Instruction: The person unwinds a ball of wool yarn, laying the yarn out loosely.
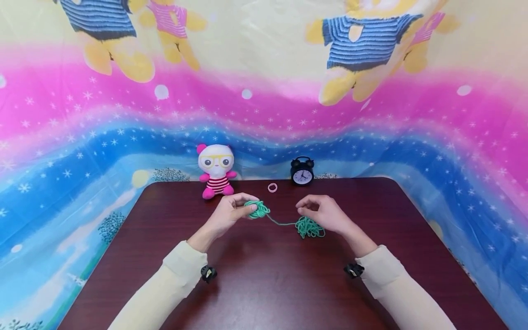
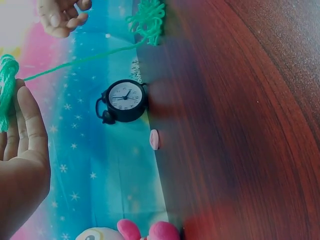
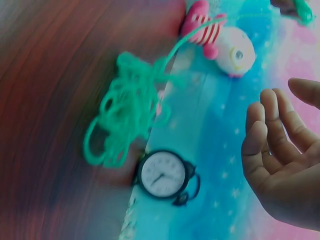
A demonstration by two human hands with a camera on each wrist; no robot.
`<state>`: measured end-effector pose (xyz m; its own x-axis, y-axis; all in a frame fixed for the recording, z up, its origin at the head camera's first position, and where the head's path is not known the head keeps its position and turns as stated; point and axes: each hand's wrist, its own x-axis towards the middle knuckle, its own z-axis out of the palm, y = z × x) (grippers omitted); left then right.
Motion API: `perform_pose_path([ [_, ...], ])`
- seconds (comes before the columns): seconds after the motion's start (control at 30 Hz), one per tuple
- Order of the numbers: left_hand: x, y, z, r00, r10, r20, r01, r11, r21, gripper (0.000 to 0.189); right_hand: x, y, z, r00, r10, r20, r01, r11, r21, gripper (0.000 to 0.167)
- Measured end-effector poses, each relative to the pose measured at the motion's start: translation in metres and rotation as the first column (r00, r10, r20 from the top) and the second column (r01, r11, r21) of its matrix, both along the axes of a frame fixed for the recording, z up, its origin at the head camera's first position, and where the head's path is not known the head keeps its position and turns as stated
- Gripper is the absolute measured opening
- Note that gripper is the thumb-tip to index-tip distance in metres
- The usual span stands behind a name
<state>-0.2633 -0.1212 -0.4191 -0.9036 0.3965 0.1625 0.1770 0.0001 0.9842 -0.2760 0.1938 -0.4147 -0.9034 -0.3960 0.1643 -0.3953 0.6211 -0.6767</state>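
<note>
My left hand [image 1: 224, 214] pinches a small wound bundle of green yarn [image 1: 257, 209] between thumb and fingers, above the table. From the bundle a single strand [image 1: 282, 223] runs right to a loose, tangled heap of the same yarn [image 1: 310, 227] on the table. My right hand [image 1: 323, 211] hovers beside that heap, its fingers bent loosely with nothing between them, as the right wrist view of the hand [image 3: 285, 150] shows. In the left wrist view the bundle [image 2: 7, 85] lies against the fingertips, partly cut off by the frame.
A panda plush [image 1: 216, 172] in a striped outfit sits at the back left of the dark wooden table [image 1: 264, 288]. Further right are a pale pink ring [image 1: 272, 187] and a black alarm clock [image 1: 302, 171]. A printed cloth [image 1: 255, 123] hangs behind the table.
</note>
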Motion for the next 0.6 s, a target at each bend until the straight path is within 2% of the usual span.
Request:
perform_pose_path([
  [0.4, -0.001, 0.002, -0.003, 1.000, -0.015, 0.001, 0.015, 1.000, -0.006, 0.033, 0.010, -0.042, -0.002, 0.996, 0.085, 0.005, -0.084, 0.995, -0.057, 0.013],
  [0.6, 0.000, 0.004, -0.002, 1.000, -0.022, 0.007, 0.022, 1.000, -0.008, 0.031, 0.010, -0.053, -0.005, 0.993, 0.115, 0.021, -0.113, 0.991, -0.075, 0.013],
])
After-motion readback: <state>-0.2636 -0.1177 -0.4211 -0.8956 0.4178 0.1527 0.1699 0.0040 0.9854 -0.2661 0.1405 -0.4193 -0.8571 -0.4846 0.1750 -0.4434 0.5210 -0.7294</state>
